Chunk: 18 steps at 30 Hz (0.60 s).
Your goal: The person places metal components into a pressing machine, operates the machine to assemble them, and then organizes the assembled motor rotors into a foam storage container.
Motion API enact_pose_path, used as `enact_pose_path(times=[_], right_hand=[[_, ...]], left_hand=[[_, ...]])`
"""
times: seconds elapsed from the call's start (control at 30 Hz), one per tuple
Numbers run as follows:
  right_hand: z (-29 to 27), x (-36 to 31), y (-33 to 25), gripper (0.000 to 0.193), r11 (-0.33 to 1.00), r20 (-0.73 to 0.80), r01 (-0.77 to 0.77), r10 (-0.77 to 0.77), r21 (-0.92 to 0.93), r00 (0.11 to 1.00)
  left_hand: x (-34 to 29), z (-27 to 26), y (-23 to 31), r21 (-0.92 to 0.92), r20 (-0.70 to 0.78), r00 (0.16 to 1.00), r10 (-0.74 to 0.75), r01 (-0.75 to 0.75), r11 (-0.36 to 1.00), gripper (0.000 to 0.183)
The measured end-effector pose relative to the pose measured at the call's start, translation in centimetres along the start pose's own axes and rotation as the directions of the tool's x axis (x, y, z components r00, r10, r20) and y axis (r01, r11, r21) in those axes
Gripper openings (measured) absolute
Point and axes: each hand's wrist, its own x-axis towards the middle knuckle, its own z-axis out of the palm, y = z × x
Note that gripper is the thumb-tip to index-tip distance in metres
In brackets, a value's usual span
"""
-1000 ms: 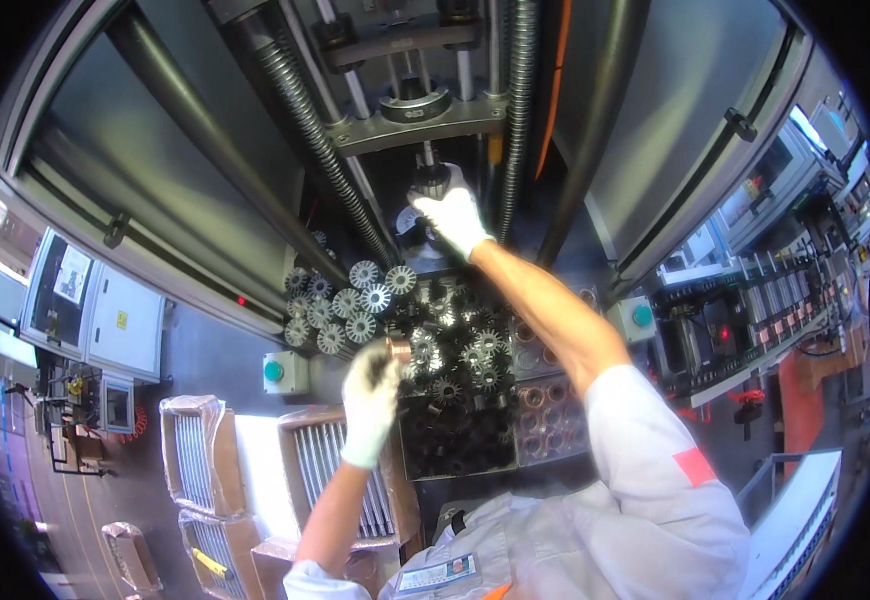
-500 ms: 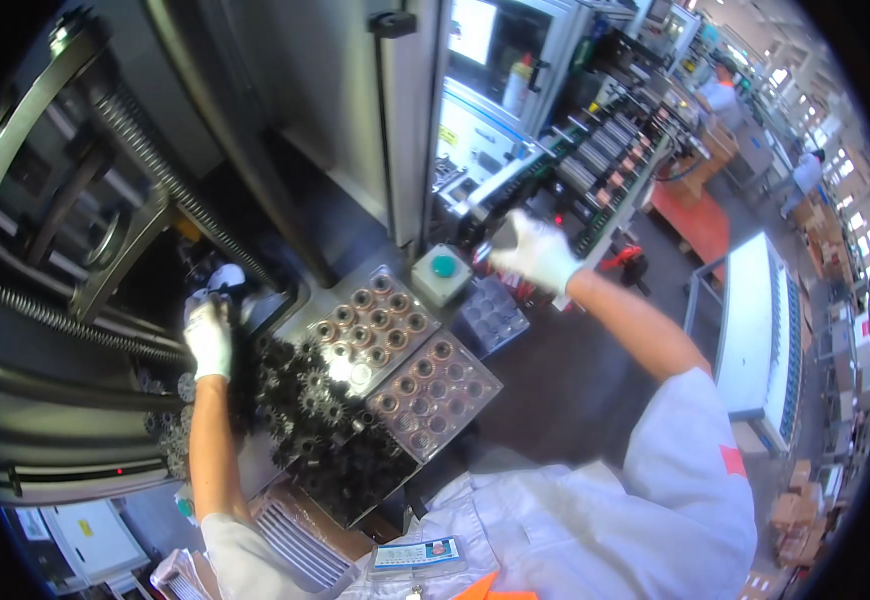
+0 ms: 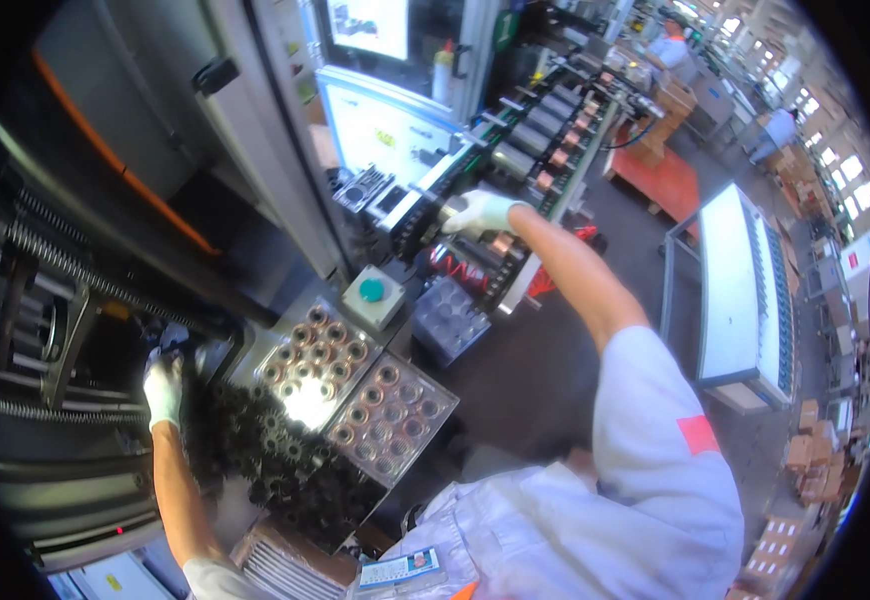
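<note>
My right hand (image 3: 482,213), in a white glove, reaches over the near end of a conveyor (image 3: 547,185). Its fingers are curled round a short grey metal cylinder (image 3: 451,207). More grey cylinders (image 3: 529,138) with copper-coloured ends lie in a row along the conveyor. My left hand (image 3: 164,392), gloved too, is inside the machine at the left, its fingers closed by a dark fixture (image 3: 170,340); what they hold is hidden. Close to that hand lies a heap of black toothed discs (image 3: 280,440).
Two clear trays of copper-ringed round parts, one farther (image 3: 300,352) and one nearer (image 3: 407,440), stand beside the heap. Behind them are a green push button (image 3: 371,290) and an empty-looking clear tray (image 3: 449,318). Coil springs (image 3: 85,268) and bars surround my left arm. Two people work far off.
My view has swung to the right, so the bench sits farther left. My right hand has come down to the conveyor end with the cylinder. The left hand stays at the machine fixture.
</note>
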Motion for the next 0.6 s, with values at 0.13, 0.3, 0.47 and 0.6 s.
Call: enact_pose_path(times=[0.13,0.3,0.47,0.6], right_hand=[[0.0,-1.2,-0.6,0.096,1.000,-0.047,0.019,-0.019,-0.001,0.999],[1.0,-3.6,0.8,0.087,0.999,-0.096,0.002,0.002,0.041,0.995],[4.9,-7.2,-1.6,0.060,0.857,-0.556,0.235,-0.483,-0.458,0.677],[10.5,-13.6,-5.8,0.046,0.815,-0.520,0.449,-0.579,-0.366,0.628]], left_hand=[[0.8,2.5,-1.1,0.182,0.016,0.983,-0.183,0.177,0.967,0.039],[-1.1,-0.1,5.7,0.185,0.025,0.993,-0.114,0.108,0.977,0.037],[-5.7,-0.2,3.5,0.408,0.157,0.986,0.063,-0.123,0.904,0.046],[-3.3,-1.3,6.7,0.276,-0.042,0.982,0.183,-0.164,0.947,0.031]])
